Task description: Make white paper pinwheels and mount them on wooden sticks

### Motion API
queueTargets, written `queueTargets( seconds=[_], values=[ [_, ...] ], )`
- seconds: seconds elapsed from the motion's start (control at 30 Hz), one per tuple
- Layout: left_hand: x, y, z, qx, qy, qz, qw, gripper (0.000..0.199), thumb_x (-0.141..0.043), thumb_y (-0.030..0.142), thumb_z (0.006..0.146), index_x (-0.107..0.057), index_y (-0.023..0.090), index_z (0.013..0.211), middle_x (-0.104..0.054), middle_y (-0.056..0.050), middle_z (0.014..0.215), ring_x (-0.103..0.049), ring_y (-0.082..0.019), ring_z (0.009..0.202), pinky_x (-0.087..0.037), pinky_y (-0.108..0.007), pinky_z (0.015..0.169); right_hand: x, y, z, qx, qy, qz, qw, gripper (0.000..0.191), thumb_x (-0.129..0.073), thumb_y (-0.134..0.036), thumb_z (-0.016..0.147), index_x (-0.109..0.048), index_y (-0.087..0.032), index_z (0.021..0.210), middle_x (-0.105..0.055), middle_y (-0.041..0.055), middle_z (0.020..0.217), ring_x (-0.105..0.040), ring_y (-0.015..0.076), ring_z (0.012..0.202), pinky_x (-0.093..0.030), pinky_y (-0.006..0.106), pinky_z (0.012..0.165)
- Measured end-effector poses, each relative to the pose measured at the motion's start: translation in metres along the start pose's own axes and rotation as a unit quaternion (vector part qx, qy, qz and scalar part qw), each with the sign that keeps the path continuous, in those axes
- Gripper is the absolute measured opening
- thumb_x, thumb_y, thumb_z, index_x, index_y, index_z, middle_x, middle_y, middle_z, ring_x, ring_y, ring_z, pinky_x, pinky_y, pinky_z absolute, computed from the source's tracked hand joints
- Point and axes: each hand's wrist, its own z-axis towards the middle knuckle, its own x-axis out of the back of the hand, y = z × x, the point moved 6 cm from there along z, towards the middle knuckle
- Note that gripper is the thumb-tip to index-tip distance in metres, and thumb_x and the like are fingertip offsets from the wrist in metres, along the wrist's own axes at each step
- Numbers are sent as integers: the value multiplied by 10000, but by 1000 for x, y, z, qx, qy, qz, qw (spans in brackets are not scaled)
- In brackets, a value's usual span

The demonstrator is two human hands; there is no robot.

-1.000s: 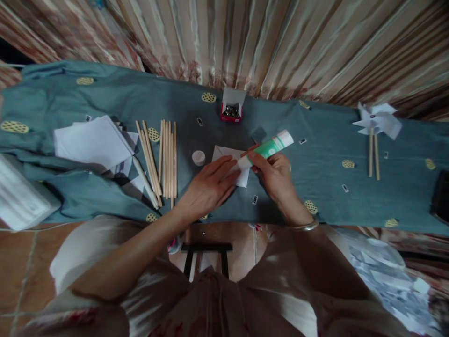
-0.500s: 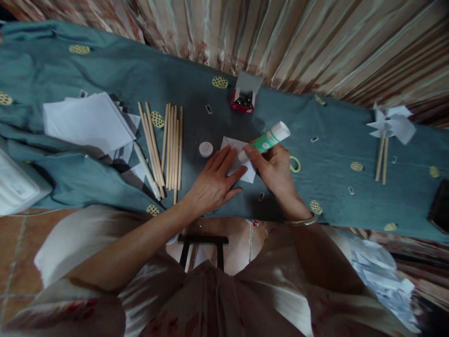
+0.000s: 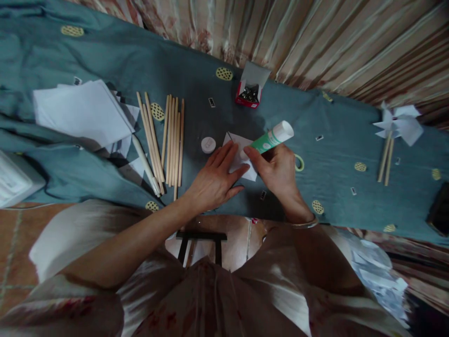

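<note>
My left hand (image 3: 218,180) lies flat with fingers spread over a small white paper (image 3: 249,174), pressing it to the cloth. In my right hand (image 3: 278,173) is a green and white glue stick (image 3: 268,140), held tilted with its lower end against the paper. Fingers partly cover that lower end. A round white cap (image 3: 208,145) sits just beyond my left fingertips. Right of my right hand lies a pale green ring (image 3: 299,163), perhaps a tape roll, partly hidden by the hand.
Several wooden sticks (image 3: 174,140) and a white pen (image 3: 145,164) lie to the left, by stacked white paper (image 3: 84,112). A red box (image 3: 248,96) of small metal pieces stands open at the back. Two paper pinwheels (image 3: 400,122) on sticks rest at the right on the teal cloth (image 3: 336,187).
The view has shifted slightly. The glue stick's lower end seems to have moved a little over the paper, while my left hand keeps pressing in the same place.
</note>
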Motion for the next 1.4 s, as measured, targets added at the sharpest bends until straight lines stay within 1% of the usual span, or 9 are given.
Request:
queueTargets(
  seconds=[0.2,0.47,0.7,0.87,1.07,1.2,1.4],
  values=[
    [0,0,0,1,0,-5,1000,541,-649,443,905,-546,197,1376,-280,-208,1617,-251,-431,1493,-313,-634,1151,-4,3,3,4,-7,16,1000,414,-664,-613,798,-546,-222,734,-577,-29,600,-502,136,528,-371,296,550],
    [0,0,0,1,2,-14,1000,534,-654,427,904,-545,201,1375,-273,-204,1623,-248,-424,1495,-301,-638,1153,-9,7,2,4,-24,41,999,401,-652,-603,817,-546,-220,765,-562,-36,611,-496,133,535,-384,301,568],
    [2,1,1,8,-15,-15,1000,540,-658,419,903,-528,195,1376,-267,-215,1625,-241,-419,1501,-297,-631,1160,-7,2,-1,26,-7,22,999,381,-662,-597,820,-560,-234,767,-579,-24,614,-498,145,529,-380,306,530],
    [2,1,1,7,-11,-19,1000,526,-642,425,911,-516,205,1373,-260,-205,1633,-237,-412,1506,-291,-640,1161,-6,-1,-2,29,2,11,1000,411,-630,-636,831,-573,-233,770,-596,-18,617,-508,145,528,-388,302,522],
    [0,1,1,11,-15,-20,1000,553,-664,420,897,-508,212,1386,-256,-202,1635,-229,-421,1506,-276,-638,1169,-9,2,-2,26,-5,5,1000,382,-650,-603,830,-581,-229,783,-595,-24,617,-510,141,535,-381,294,530],
    [0,1,0,8,-16,-17,1000,518,-662,425,899,-534,224,1359,-260,-183,1638,-229,-413,1508,-269,-641,1172,-10,2,-3,28,-12,4,1000,370,-655,-579,833,-591,-217,790,-608,-18,635,-525,140,541,-380,293,535],
    [2,2,1,6,-8,-16,1000,494,-679,408,890,-563,226,1334,-303,-184,1617,-260,-416,1497,-292,-633,1165,-10,-1,-4,40,-26,4,999,405,-633,-614,834,-608,-211,810,-623,-16,649,-542,143,548,-393,289,538]
  ],
)
